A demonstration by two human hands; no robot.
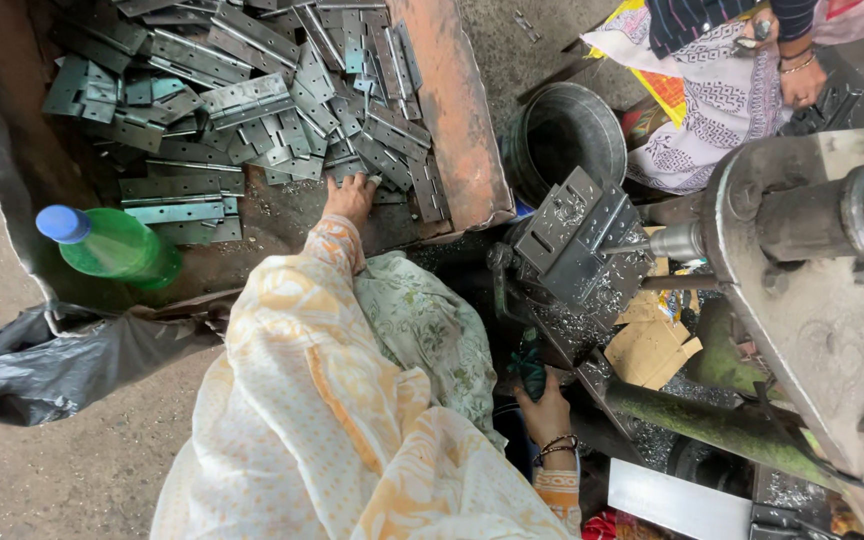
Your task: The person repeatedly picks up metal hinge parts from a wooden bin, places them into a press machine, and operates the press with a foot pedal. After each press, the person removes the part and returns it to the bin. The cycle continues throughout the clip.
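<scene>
Nearest, low and right of centre, the right hand [546,412] with bangles at the wrist is closed around a dark green handle [529,365] that rises toward the machine; the fingers wrap it fully, so the grip looks firm. Just beyond, a grey hinge plate [574,240] sits clamped in the jig with a drill bit [634,248] pointing at it from the right, metal shavings strewn beneath. The heavy drill head [812,260] fills the right side.

Farther off and to the left, the left hand [350,195] reaches out with fingers spread and fingertips resting on the near edge of a heap of metal hinges [252,100] lying in a rusty tray [457,120]; it touches them but has not yet closed on one. These hinges look like stiff, flat pressed steel, light singly yet sharp along the edges and probably slick (they may carry oil, though that cannot be told). They will swing at the knuckle, so a pinch across one leaf near the barrel seems the steadiest hold.

A green bottle with a blue cap [112,245] lies at the tray's near left corner, and a metal bucket [564,135] stands to its right. At the far right another person's hand [800,80] rests apart.
</scene>
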